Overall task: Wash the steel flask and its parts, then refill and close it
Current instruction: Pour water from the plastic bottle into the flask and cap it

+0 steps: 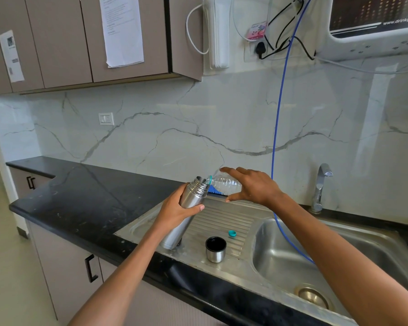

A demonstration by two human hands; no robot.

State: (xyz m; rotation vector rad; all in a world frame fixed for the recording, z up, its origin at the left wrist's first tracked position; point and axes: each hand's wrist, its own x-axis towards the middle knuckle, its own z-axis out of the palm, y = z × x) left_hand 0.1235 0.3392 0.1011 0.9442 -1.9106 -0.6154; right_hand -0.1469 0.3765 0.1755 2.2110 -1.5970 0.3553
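While the left hand [178, 208] grips the tilted steel flask [186, 208], the right hand [250, 185] holds one ribbed clear plastic bottle [225, 183] at its mouth.

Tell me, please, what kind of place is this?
Most likely a kitchen or an office pantry: a steel sink with a tap set in a dark counter, wall cabinets above, and a water purifier on the wall.

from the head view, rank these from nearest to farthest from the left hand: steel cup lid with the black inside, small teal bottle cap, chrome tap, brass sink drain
Measured from the left hand, which grips the steel flask:
1. Steel cup lid with the black inside, on the drainboard just below and right.
2. Small teal bottle cap, slightly further right on the drainboard.
3. Chrome tap, by the back wall, far right.
4. Brass sink drain, in the basin bottom.
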